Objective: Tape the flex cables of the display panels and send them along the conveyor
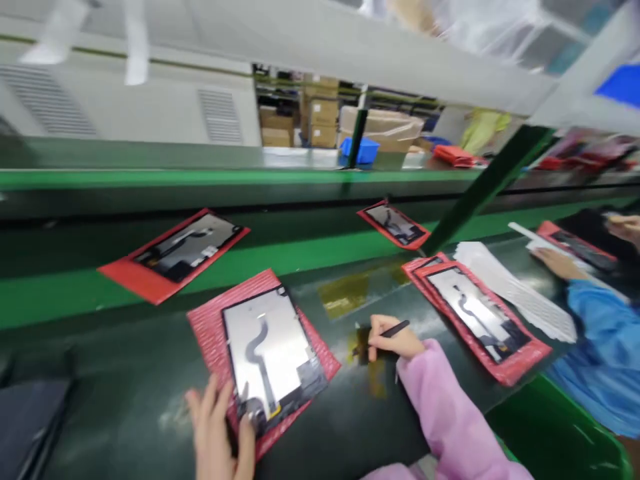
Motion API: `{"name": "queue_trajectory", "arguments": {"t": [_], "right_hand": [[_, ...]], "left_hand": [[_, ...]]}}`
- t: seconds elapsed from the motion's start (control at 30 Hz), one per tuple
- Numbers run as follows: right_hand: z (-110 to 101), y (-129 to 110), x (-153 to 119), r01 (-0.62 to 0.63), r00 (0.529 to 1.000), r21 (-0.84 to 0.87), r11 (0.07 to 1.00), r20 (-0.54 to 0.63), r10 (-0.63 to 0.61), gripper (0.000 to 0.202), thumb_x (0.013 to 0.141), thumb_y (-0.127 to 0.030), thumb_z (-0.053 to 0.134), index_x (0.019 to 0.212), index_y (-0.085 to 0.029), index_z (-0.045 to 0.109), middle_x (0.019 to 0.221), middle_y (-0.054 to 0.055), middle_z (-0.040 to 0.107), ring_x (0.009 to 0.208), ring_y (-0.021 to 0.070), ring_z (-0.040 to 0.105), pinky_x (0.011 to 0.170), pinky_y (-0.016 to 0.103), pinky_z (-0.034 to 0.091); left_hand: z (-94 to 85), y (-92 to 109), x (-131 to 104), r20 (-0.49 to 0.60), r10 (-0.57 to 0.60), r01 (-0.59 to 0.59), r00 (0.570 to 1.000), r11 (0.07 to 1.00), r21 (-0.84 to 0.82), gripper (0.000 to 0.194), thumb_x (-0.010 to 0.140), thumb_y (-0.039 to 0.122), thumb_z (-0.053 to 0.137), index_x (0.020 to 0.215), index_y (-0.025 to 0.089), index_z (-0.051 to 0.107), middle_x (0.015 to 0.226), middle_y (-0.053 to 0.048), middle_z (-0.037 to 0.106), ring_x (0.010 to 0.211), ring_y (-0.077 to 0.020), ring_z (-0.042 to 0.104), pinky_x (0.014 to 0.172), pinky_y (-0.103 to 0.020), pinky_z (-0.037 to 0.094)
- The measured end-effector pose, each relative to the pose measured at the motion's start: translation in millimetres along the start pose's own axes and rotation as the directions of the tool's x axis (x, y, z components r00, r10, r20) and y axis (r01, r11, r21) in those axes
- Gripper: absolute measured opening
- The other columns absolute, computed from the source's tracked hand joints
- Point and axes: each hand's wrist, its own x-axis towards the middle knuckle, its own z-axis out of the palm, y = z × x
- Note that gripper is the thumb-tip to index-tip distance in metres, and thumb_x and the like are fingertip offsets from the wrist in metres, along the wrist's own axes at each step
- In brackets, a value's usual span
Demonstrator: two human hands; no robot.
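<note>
A display panel [287, 340] with a silvery back and a grey ribbon cable lies on a red bubble-wrap pouch [215, 333]. My left hand [217, 430] has its fingers spread at the panel's lower left corner, the thumb over its edge. Farther right, my right hand [395, 337] pinches slim black tweezers [399, 328]. Their tip points down at a patch of amber tape [377, 380] on the dark green bench; whether it grips any tape is too blurred to see. A wider amber tape strip [345, 293] is stuck down just beyond.
More panels on red pouches lie at the back left [187, 250], back centre [395, 223] and right [475, 313]. White sheets [515, 287] lie near a co-worker's blue sleeve [600, 327]. A green bin [560, 427] stands lower right; a slanted green post [490, 187] rises behind.
</note>
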Motion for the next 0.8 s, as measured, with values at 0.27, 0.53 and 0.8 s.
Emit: {"name": "queue_trajectory", "arguments": {"t": [0.27,0.53,0.8], "right_hand": [[-5,-3,-11,-0.039,0.998,-0.099,0.994,0.040,0.043,0.050,0.073,-0.060,0.083,0.066,-0.025,0.048,0.059,0.005,0.076,0.055,0.0193,0.070,0.057,0.029,0.050],[1,-8,-11,-0.037,0.999,-0.171,0.984,0.022,0.042,0.048,0.074,-0.058,0.083,0.066,-0.023,0.051,0.060,0.006,0.076,0.056,0.0193,0.071,0.059,0.031,0.055],[8,-15,-38,0.023,0.991,-0.155,0.988,-0.127,-0.043,0.042,0.081,-0.053,0.080,0.069,-0.024,0.053,0.067,0.005,0.077,0.064,0.0202,0.073,0.066,0.032,0.057]], "left_hand": [[18.7,43,-30,0.363,0.432,-0.458,0.825,0.889,-0.019,0.053,0.095,0.003,0.043,0.138,0.028,0.061,0.143,-0.008,0.064,0.151,-0.0282,0.037,0.117,-0.047,0.044],[101.9,83,-44,0.630,0.467,-0.645,0.620,0.760,0.072,0.057,0.098,0.045,0.062,0.145,0.013,0.054,0.150,-0.015,0.057,0.145,-0.0317,0.046,0.122,-0.050,0.033],[120.2,83,-21,0.660,0.408,-0.619,0.631,0.778,0.111,0.065,0.098,0.054,0.056,0.148,0.012,0.050,0.152,-0.014,0.055,0.149,-0.0329,0.040,0.124,-0.051,0.025]]}}
